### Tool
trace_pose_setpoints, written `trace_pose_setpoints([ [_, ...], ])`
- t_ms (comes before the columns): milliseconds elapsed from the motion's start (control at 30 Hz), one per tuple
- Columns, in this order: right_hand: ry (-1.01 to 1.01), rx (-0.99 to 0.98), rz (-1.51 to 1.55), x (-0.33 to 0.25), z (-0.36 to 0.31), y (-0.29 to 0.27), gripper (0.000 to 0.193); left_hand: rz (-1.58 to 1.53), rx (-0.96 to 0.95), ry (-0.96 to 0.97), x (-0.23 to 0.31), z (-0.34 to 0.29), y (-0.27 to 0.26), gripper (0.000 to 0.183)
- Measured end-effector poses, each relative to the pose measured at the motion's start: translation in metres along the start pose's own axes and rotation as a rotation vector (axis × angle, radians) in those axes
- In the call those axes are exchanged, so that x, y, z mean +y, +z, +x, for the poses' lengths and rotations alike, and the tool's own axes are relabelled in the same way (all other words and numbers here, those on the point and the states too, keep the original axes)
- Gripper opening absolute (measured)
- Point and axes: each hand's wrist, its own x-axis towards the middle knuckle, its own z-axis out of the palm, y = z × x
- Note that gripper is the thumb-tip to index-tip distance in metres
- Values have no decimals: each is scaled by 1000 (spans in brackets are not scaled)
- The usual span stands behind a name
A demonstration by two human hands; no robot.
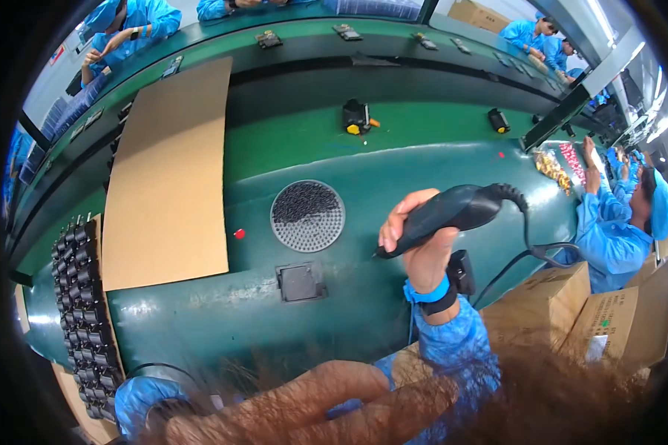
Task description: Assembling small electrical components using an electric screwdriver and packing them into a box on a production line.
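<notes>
A black electric screwdriver [453, 211] with a coiled cord lies in my right hand [427, 259], whose fingers are wrapped around its body. The driver's tip points left, just right of a round grey perforated tray [325, 231] with many small black screws [304, 202] in its far half. In front of that tray a dark square fixture [300, 282] sits on the green tabletop, with nothing seen on it. A blue sleeve [147, 393], seemingly my left one, shows at the lower left. Blurred skin and hair fill the bottom edge, so my left fingers cannot be made out.
Rows of black parts [85, 311] line the left side beside a cardboard sheet [167, 178]. A red round piece [240, 233] lies near the sheet. Farther back is a black-and-yellow part [356, 119]. An open carton [542, 304] and a co-worker [616, 230] are at right.
</notes>
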Motion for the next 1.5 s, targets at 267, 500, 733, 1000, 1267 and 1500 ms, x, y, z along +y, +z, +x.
trace_pose_setpoints([
  [267, 21, 5, 0, 5, -1, 0, 83, 116, 1, 88, -31, 22, -3, 37],
  [500, -35, 97, 18, 6, -2, -2, 84, 119, 61, -221, -89, 31, -2, 39],
  [733, 37, -7, 90, 7, -3, 2, 79, 364, 402, -463, -303, 11, 62, 68],
  [1000, 55, 30, 97, 6, 3, 5, 77, 332, 177, -267, -388, 15, 78, 66],
  [1267, 37, 96, 50, 2, 2, 5, 81, 258, 343, -557, -297, -35, 43, 55],
  [1500, 1, 86, -34, 4, 1, 12, 77, 57, 388, -640, -130, -85, 65, 65],
])
